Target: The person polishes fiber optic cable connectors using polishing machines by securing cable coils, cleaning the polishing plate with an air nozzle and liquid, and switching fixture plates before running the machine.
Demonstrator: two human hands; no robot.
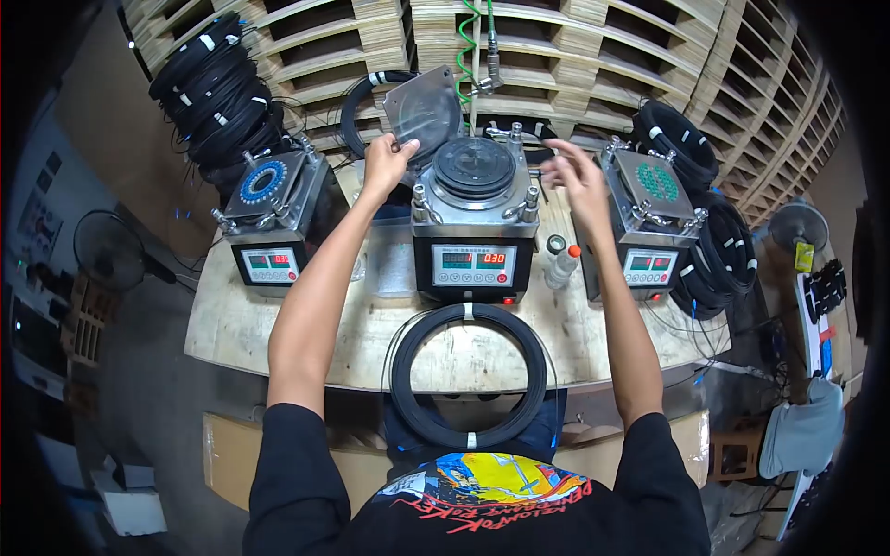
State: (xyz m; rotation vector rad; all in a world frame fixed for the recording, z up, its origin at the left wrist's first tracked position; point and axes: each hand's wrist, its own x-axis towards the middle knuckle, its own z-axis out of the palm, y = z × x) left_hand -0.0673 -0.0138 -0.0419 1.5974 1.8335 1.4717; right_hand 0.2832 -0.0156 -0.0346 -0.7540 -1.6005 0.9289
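Note:
My left hand [386, 163] is closed on the lower left edge of a shiny metal plate [425, 107], holding it tilted up left of and behind the centre machine. Right in front of me stands that centre polishing machine [475, 264], its red display lit. A dark round pad [474, 167] on its top is uncovered, with metal clamp posts around it. My right hand [575, 174] hovers just to the right of this machine, fingers apart and nothing seen in them. A coil of black cable [468, 439] lies across the table's front edge and my lap.
Similar machines stand at left [269, 232] and right [649, 218], carrying plates with blue and green connectors. A clear bottle with a red cap [562, 267] is beside the centre machine. Cable stacks [213, 102] and wooden pallets [593, 56] rise behind the table [352, 338].

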